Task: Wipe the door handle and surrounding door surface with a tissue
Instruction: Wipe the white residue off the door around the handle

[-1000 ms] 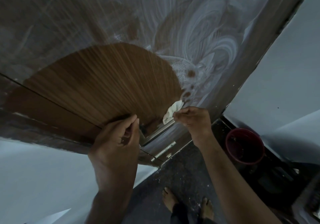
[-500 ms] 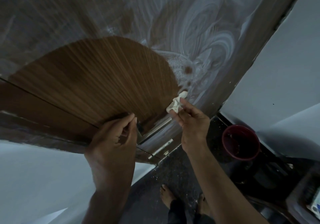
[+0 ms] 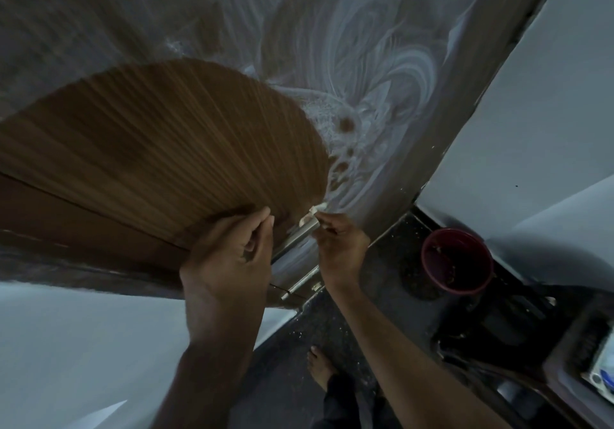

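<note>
A wooden door [image 3: 172,136] fills the upper view; a fan-shaped patch of it is clean brown, the rest is coated in swirled white residue [image 3: 375,73]. The metal handle [image 3: 300,234] juts out near the door's lower edge. My left hand [image 3: 232,255] is wrapped around the handle's base end. My right hand [image 3: 339,245] pinches a small crumpled white tissue [image 3: 314,212] against the handle's outer end, where the clean patch meets the residue.
A metal latch plate [image 3: 300,284] shows on the door edge below the handle. A dark red bucket [image 3: 457,260] stands on the speckled floor at right, by dark clutter. My bare feet [image 3: 320,367] are below. Pale walls flank the door.
My right hand has come down and left with the tissue, from the residue's edge onto the handle's end. My left hand has kept its grip on the handle.
</note>
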A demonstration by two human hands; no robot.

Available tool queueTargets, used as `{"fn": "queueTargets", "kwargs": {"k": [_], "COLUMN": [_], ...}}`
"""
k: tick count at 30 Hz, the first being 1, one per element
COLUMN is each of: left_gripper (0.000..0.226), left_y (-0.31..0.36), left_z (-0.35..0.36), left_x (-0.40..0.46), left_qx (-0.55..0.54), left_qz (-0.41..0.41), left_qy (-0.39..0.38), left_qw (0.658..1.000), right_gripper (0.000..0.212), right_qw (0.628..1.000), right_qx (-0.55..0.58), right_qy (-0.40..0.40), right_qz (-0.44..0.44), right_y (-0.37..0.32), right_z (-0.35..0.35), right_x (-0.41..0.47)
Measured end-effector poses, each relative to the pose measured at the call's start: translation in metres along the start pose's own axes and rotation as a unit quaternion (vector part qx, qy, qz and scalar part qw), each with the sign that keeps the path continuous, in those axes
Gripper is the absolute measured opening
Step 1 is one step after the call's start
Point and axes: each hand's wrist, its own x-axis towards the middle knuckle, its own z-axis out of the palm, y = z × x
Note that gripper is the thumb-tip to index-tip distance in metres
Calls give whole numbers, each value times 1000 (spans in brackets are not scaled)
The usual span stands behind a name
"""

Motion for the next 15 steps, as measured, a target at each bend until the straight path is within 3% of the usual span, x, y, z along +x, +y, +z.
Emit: {"fn": "queueTargets", "kwargs": {"k": [6, 11, 15], "left_gripper": [14, 15, 15], "left_y": [-2, -2, -3], "left_z": [1, 3, 5], "left_x": [1, 0, -3], "left_qx": [15, 9, 13], "left_qz": [26, 18, 31], "left_qy": [0, -3, -19], "left_qw": [1000, 1000, 999], "right_gripper": [13, 7, 15], "right_qw": [997, 997, 991], "right_qx": [50, 14, 86], "right_qy": [57, -27, 49], "right_qz": [20, 76, 87], "right_y": [-14, 22, -1], "right_z": [-1, 23, 12], "right_x": [15, -25, 0]}}
